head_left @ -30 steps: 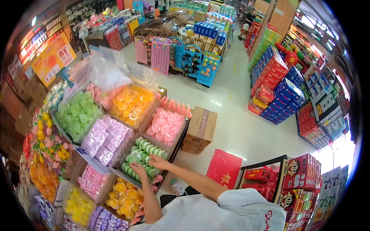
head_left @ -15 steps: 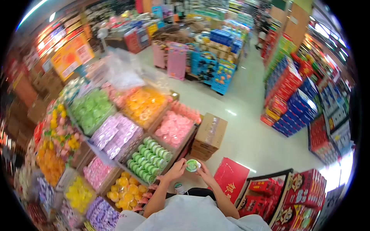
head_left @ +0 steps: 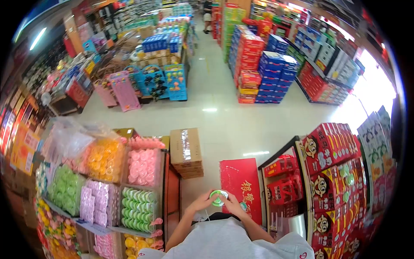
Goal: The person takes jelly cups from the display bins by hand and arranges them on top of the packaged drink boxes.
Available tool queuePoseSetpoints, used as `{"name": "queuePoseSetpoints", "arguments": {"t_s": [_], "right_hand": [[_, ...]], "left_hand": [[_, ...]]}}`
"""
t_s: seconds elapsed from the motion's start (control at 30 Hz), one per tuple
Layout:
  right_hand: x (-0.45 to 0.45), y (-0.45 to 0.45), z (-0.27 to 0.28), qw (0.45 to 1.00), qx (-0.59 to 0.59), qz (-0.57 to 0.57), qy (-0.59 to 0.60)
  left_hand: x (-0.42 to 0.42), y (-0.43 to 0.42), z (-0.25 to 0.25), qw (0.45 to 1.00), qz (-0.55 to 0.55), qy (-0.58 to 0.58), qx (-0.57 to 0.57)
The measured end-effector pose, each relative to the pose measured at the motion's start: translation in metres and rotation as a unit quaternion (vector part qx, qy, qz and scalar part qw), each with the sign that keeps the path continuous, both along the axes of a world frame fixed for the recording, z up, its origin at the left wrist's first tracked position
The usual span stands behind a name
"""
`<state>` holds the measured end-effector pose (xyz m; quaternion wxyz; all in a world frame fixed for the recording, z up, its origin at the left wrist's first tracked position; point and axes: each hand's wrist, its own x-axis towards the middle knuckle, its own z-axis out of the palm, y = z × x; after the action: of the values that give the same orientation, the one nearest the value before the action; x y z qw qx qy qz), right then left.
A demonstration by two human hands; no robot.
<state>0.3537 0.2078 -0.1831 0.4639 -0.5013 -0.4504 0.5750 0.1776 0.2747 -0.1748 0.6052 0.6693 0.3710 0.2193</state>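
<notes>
A small round green-and-white packaged cup (head_left: pixel 219 197) is between my two hands, in front of my body. My left hand (head_left: pixel 202 202) grips it from the left, fingers curled at its edge. From the other side my right hand (head_left: pixel 234 203) holds it with thumb and fingers. What the cup contains is too small to make out. To the left, a bin holds rows of similar green-and-white cups (head_left: pixel 137 204). Pink packs (head_left: pixel 144 167) lie in the bin behind them, and purple packs (head_left: pixel 100 194) in the one beside.
Cardboard boxes (head_left: pixel 186 151) stand past the bins. A red box (head_left: pixel 241 183) lies on the floor ahead, beside a rack of red packages (head_left: pixel 284 190). Stacked red cartons (head_left: pixel 334 185) rise on the right. Blue cartons (head_left: pixel 274 77) and a person's legs (head_left: pixel 207 21) are farther off.
My view has turned right, so the bins now sit farther left and the red cartons show more. Both hands still hold the cup, with the fingers closer together around it.
</notes>
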Motion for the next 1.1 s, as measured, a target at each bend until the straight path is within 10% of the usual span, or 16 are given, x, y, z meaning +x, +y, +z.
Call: {"name": "queuePoseSetpoints", "arguments": {"t_s": [0.5, 0.57, 1.1], "right_hand": [[0.074, -0.038, 0.024, 0.931, 0.107, -0.168, -0.306], [0.082, -0.04, 0.026, 0.921, 0.095, -0.157, -0.343], [0.119, -0.061, 0.04, 0.924, 0.08, -0.163, -0.337]], "left_hand": [[0.122, -0.027, -0.009, 0.998, 0.037, 0.004, -0.048], [0.131, -0.026, 0.003, 0.979, 0.047, -0.024, -0.199], [0.164, -0.033, 0.004, 0.961, -0.042, -0.04, -0.27]]}}
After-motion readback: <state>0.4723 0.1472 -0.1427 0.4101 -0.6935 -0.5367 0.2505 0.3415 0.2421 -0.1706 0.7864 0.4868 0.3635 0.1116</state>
